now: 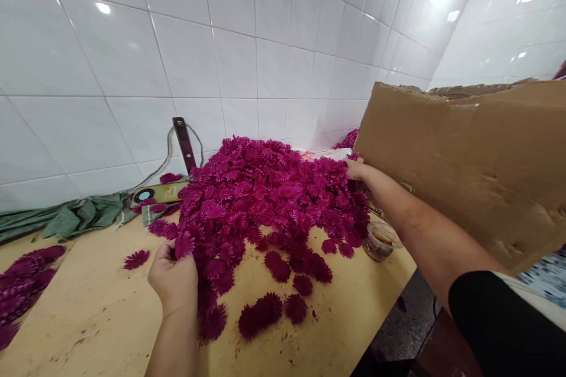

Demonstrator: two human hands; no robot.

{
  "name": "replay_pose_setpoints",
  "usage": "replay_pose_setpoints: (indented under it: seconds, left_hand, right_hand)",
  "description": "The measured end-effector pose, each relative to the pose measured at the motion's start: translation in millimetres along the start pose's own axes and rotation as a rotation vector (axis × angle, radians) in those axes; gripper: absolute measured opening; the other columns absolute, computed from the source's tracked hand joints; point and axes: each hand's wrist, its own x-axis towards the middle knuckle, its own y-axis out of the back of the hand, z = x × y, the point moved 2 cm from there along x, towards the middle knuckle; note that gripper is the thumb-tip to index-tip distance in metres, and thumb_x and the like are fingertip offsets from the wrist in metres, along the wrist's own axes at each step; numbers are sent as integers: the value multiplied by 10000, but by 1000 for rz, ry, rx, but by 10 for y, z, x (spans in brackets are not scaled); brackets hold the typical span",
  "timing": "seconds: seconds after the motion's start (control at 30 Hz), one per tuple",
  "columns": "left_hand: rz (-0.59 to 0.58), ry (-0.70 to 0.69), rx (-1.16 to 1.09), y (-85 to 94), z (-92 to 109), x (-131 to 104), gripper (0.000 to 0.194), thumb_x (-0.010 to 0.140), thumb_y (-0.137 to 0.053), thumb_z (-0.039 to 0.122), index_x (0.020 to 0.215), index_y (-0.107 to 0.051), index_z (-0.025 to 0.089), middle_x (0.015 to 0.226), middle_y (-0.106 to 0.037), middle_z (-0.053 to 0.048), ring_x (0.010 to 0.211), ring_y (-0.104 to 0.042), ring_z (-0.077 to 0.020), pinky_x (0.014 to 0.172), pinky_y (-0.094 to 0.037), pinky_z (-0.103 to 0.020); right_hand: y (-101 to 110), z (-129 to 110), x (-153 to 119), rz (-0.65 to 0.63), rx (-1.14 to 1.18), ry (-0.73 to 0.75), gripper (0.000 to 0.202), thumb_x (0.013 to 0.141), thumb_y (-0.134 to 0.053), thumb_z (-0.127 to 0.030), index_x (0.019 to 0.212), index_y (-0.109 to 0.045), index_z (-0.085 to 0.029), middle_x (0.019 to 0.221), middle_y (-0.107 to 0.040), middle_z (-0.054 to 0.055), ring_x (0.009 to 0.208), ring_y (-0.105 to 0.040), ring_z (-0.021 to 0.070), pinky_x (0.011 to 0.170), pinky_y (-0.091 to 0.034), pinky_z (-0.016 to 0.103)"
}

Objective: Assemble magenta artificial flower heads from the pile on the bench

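Note:
A large heap of magenta flower-shaped pieces [265, 188] covers the middle of the pale yellow tabletop [106, 306], with several loose ones at its front. At the heap's left edge my left hand [173, 274] has its fingers closed on one magenta flower piece [184, 244]. My right hand [359, 169] reaches to the heap's right side, beside a cardboard box; its fingers are mostly hidden, with a bit of magenta at their tips, so its grip is unclear.
A cardboard box [464, 159] stands at the right. Near the table's right edge is a clear cup [379, 240]. Green cloth [84, 215], a yellowish phone-like object [161, 193] and a dark upright bar [184, 144] lie left, before the tiled wall. More flower pieces [26, 283] sit far left.

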Motion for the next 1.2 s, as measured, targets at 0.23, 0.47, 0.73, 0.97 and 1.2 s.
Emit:
replay_pose_setpoints:
  seconds: [0.23, 0.47, 0.73, 0.97, 1.2]
  left_hand:
    - [-18, 119, -76, -26, 22, -2, 157, 574, -562, 325, 589, -502, 181, 513, -489, 48, 518, -434, -116, 533, -382, -269]
    - [-73, 70, -70, -70, 134, -63, 117, 553, -554, 223, 653, -564, 165, 548, -480, 51, 518, -393, -99, 542, -353, -242]
    - [-285, -201, 99, -175, 238, -345, 341, 689, -552, 390, 497, -342, 202, 434, -291, 78, 461, -285, -87, 478, -239, -231]
    - [-416, 6, -145, -160, 133, -372, 340, 673, -580, 436, 526, -394, 192, 444, -371, 81, 457, -325, -76, 467, -270, -210]
    - [-593, 306, -495, -182, 136, -357, 433, 425, -774, 459, 655, -582, 146, 543, -561, 45, 516, -477, -77, 548, -388, -203]
  right_hand:
    - [432, -24, -2, -176, -200, -111, 638, 458, -790, -186, 1068, -619, -106, 1045, -636, 139, 972, -581, 281, 808, -453, 336]
    - [678, -607, -350, 20, -307, 105, 410, 727, -604, -209, 1127, -599, -119, 1083, -630, 149, 1012, -579, 278, 854, -440, 395]
    - [-76, -1895, -1127, -175, 609, 641, 491, 720, -623, -388, 1141, -555, -144, 1049, -630, 108, 831, -605, 169, 749, -490, 325]
    - [-728, -2346, -1253, -419, 926, 638, 145, 715, -625, -209, 825, -612, -116, 690, -601, 5, 621, -536, 90, 604, -437, 219]
    - [-605, -2207, -1257, -215, 692, 716, 267, 746, -544, -128, 1004, -606, -157, 818, -621, 20, 661, -532, 102, 690, -446, 255]
